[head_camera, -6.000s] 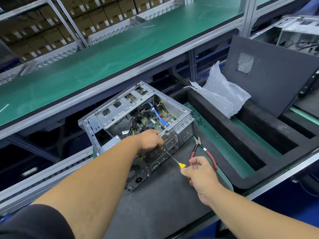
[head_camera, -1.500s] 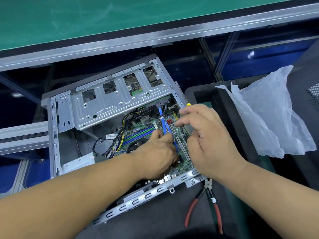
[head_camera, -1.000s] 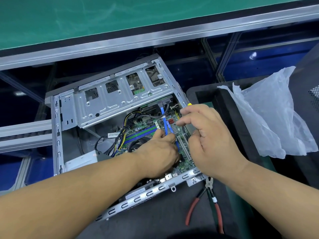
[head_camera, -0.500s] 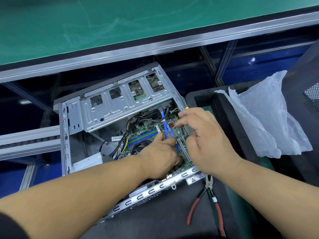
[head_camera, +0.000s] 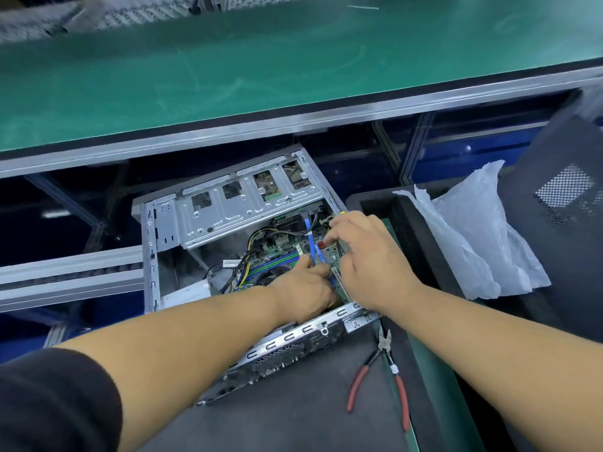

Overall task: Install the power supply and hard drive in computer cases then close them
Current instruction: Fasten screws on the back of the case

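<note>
Left hand [head_camera: 305,290] reaches into the open silver sheet-metal computer case [head_camera: 228,216], fingers curled and pinching a flat blue data cable [head_camera: 311,249] low over the green motherboard [head_camera: 280,259]. Right hand [head_camera: 365,256], at 3 o'clock of the left and touching it, has fingers bent, tips over a red connector [head_camera: 321,245]; a yellow screwdriver tip [head_camera: 342,212] shows just beyond its knuckles, but the grip itself is hidden. Case lies on its side on a dark grey mat [head_camera: 310,412]. Red-handled cutting pliers [head_camera: 381,376] lie at 5 o'clock of the case. Crumpled clear plastic bag [head_camera: 473,243] sits at 3 o'clock, beside a black perforated side panel [head_camera: 561,223].
</note>
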`<action>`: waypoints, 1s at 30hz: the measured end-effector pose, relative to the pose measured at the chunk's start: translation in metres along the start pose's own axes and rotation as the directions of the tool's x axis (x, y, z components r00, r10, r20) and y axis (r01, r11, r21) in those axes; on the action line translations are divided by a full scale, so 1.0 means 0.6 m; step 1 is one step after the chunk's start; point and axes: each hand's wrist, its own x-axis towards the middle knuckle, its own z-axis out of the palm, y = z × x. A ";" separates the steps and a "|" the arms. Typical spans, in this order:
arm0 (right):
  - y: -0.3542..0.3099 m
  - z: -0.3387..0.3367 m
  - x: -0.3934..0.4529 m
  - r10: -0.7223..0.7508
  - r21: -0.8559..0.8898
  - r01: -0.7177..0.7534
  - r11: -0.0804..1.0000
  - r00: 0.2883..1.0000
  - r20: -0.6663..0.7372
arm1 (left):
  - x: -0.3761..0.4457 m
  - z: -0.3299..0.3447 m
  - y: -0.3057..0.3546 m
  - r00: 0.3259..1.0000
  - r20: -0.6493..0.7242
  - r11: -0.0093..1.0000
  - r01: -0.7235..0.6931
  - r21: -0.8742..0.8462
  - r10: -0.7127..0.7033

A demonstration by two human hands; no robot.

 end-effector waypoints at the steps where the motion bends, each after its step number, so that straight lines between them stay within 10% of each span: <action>1: -0.001 0.000 0.000 -0.004 -0.010 0.004 1.000 1.000 0.003 | -0.004 -0.005 -0.001 1.000 -0.003 1.000 0.005 -0.015 -0.005; 5: -0.001 0.001 -0.001 0.004 -0.041 -0.003 0.999 1.000 0.008 | -0.035 -0.029 -0.008 0.960 -0.177 0.917 0.137 -0.374 -0.215; 9: -0.005 0.003 -0.002 0.039 -0.047 -0.039 0.998 0.999 0.004 | -0.070 -0.056 0.032 0.900 -0.009 0.517 0.242 -0.821 -0.437; 14: -0.010 0.001 -0.015 0.026 -0.064 -0.023 0.998 0.998 0.055 | -0.097 -0.068 0.093 0.941 -0.022 0.799 0.275 -0.535 -0.338; 21: -0.046 0.010 -0.084 0.056 -0.037 -0.055 0.998 0.998 0.033 | -0.158 -0.056 0.109 0.960 -0.034 0.830 0.223 -0.512 -0.279; 30: -0.069 -0.011 -0.223 0.330 0.260 -0.249 0.933 0.882 -0.337 | -0.217 -0.045 0.127 0.971 -0.003 0.811 0.198 -0.551 -0.239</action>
